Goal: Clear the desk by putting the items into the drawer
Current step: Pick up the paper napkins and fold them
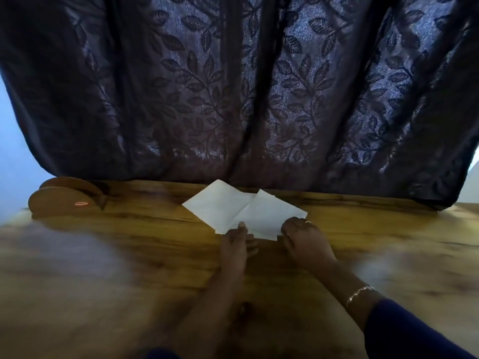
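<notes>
Two or more white paper sheets lie overlapped on the wooden desk, near its far edge in the middle. My left hand pinches the near edge of the papers, thumb on top and fingers under. My right hand has its fingers curled over the papers' near right corner and grips it. No drawer is in view.
A round wooden holder with a small red mark stands at the desk's far left. A dark leaf-patterned curtain hangs right behind the desk's far edge. The near part of the desk is blurred.
</notes>
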